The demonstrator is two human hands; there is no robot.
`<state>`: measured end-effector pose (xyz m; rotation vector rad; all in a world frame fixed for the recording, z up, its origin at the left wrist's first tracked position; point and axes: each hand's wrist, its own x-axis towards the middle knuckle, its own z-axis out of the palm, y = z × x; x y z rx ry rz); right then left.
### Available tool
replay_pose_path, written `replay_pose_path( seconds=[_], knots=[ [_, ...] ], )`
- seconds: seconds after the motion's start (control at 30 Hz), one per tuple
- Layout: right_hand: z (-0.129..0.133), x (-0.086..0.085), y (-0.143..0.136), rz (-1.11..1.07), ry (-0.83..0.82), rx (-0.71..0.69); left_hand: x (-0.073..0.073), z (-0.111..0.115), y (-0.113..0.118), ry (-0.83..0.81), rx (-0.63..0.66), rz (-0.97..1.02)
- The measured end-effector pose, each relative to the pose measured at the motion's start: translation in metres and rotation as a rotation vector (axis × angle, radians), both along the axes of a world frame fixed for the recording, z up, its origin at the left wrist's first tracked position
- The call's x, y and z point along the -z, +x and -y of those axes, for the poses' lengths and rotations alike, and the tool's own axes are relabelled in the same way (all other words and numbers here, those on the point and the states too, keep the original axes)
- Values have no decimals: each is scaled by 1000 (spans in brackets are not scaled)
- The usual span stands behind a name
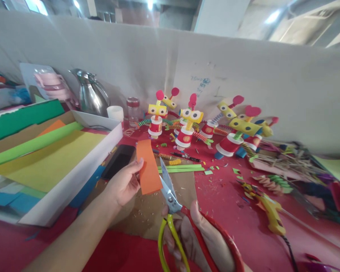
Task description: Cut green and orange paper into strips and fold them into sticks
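Observation:
My left hand [127, 182] pinches the left edge of an orange paper strip [148, 166], held upright above the brown cardboard [147, 219]. In my right hand [198, 234] are scissors [171, 200] with one red and one yellow-green handle. Their blades stand apart and point up and away, close to the strip's lower right edge; whether they touch the paper I cannot tell. Behind the strip lie light green paper strips [184, 168], a small yellow folded paper spring [175, 162] and a pen [185, 155]. A dark phone [119, 161] rests left of the strip.
Several paper-cup robot figures [185, 136] stand at the back. At left is a white box [73, 181] of coloured paper, with a steel jug [91, 92], paper cup [115, 112] and glass jar [133, 109] behind. A corded yellow glue gun [269, 211] lies at right on the red table [223, 192].

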<state>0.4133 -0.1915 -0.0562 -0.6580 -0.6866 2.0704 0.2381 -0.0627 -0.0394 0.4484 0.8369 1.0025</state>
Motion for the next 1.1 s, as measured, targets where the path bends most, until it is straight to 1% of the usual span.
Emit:
replay_pose_path(
  seconds=[0.1, 0.23, 0.33, 0.43, 0.6, 0.67, 0.83, 0.97, 1.1],
  knots=[
    [-1, 1, -2, -13, 3, 3, 0, -1, 1, 13, -2, -22],
    [-2, 2, -3, -22, 2, 15, -2, 7, 5, 21, 27, -55],
    [-2, 1, -4, -25, -9, 35, 0, 10, 6, 26, 15, -60],
    [1, 2, -3, -22, -13, 44, 2, 7, 2, 41, -4, -73],
    [4, 6, 0, -38, 14, 39, -1, 1, -2, 37, -47, -123],
    [3, 7, 1, -46, 23, 38, -1, 3, 0, 45, -34, -129],
    [-1, 2, -1, -36, 5, 34, 2, 13, 7, 66, 82, -133],
    [-2, -1, 0, -39, 14, 46, 3, 14, 6, 68, 86, -124],
    [-3, 3, 4, -38, 24, 48, -2, 12, 6, 73, 80, -75]
  ],
)
